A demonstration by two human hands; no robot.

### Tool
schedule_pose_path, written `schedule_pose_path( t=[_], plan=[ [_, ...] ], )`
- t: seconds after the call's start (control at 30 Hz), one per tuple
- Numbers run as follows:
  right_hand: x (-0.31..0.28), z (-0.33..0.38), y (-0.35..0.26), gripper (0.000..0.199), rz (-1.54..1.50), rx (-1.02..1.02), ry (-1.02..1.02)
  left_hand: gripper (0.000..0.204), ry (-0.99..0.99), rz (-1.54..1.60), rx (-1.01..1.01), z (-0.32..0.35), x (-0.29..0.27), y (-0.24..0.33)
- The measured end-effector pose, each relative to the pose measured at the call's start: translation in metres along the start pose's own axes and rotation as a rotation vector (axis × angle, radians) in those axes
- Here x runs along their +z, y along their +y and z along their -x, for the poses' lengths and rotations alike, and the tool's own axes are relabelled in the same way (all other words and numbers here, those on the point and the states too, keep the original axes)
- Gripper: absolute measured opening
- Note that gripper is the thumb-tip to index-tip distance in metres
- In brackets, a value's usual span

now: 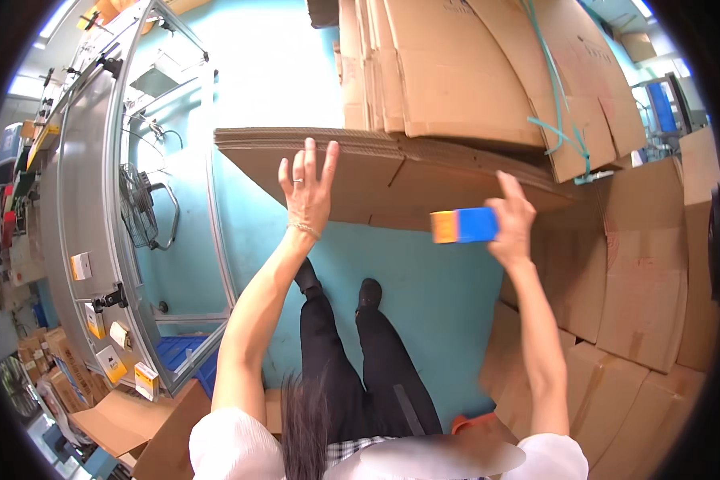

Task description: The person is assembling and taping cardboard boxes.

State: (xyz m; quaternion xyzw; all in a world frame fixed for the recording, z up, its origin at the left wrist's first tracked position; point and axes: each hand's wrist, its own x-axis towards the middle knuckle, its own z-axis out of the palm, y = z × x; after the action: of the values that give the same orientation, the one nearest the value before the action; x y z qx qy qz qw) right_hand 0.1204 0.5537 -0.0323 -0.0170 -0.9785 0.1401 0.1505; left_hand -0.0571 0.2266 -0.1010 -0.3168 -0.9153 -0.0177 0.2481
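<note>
My left hand (308,188) is open, its fingers stretched out over the near side of a stack of flattened cardboard boxes (352,172). The fingertips reach the stack's upper edge; whether they press on it I cannot tell. A ring and a cord bracelet show on this hand. My right hand (514,222) grips a small blue and orange block-shaped thing (474,225), blurred, its orange end pointing left. What kind of thing it is cannot be made out. This hand is at the right part of the same stack, with one or two fingers raised toward the cardboard.
More flattened cardboard (464,80) stands behind, tied with green strap (558,128). Closed cartons (644,256) are piled on the right. On the left is a metal-framed workbench (84,184) with small boxes (112,364), a fan (138,204) beside it and a blue crate (186,356) below.
</note>
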Motion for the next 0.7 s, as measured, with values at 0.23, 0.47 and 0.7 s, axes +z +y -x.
schedule_pose_path(
  t=[0.23,0.47,0.7],
  plan=[
    [0.082,-0.021,-0.105,0.025,0.028,0.104,-0.073,0.038,-0.103,0.364,-0.088,-0.013,-0.039,-0.024],
    [0.058,0.038,-0.096,0.023,0.056,-0.140,-0.094,0.092,-0.890,0.225,-0.260,-0.035,-0.068,-0.043],
    [0.031,0.067,-0.083,0.022,0.114,-0.149,-0.173,0.087,-0.145,0.535,-1.010,0.063,-0.033,-0.031]
  ],
)
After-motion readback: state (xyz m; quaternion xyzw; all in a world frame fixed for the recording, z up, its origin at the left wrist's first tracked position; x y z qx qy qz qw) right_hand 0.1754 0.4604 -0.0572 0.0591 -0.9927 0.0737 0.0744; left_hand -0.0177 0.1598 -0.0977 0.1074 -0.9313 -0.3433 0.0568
